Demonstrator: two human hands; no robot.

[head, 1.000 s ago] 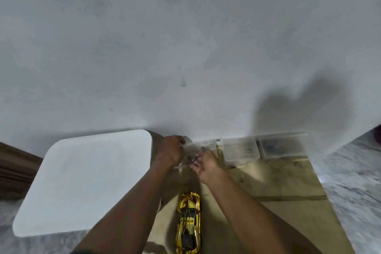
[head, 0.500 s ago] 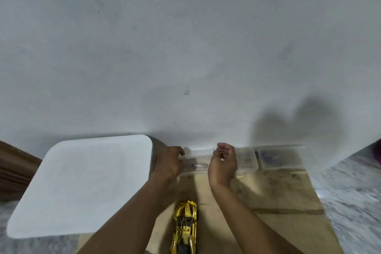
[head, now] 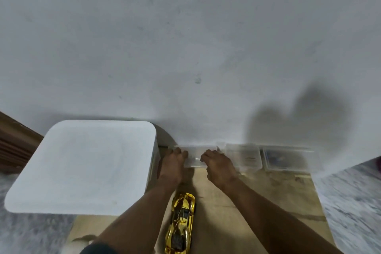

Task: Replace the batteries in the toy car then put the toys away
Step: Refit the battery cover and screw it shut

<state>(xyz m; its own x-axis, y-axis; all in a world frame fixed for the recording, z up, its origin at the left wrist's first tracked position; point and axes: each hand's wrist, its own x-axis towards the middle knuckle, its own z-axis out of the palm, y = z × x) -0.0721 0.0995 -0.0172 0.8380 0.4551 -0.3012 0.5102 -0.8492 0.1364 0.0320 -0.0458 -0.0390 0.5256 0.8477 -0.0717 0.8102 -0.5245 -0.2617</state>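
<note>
Against the wall (head: 185, 47): a small clear box (head: 194, 158) stands at its foot, with two more clear boxes (head: 244, 159) to its right (contents too blurred to name).
Left hand (head: 172, 164): fingers curled on the small box's left end, gripping it.
Right hand (head: 219, 168): fingers curled over its right end, gripping too.
Toy car (head: 182, 222): gold, on the tan mat (head: 257, 192), between the forearms, long axis running from person to wall.
Reach: the car lies behind both hands, toward the body; the left arm looks nearer.
White bin (head: 88, 167): lidded, just left.
</note>
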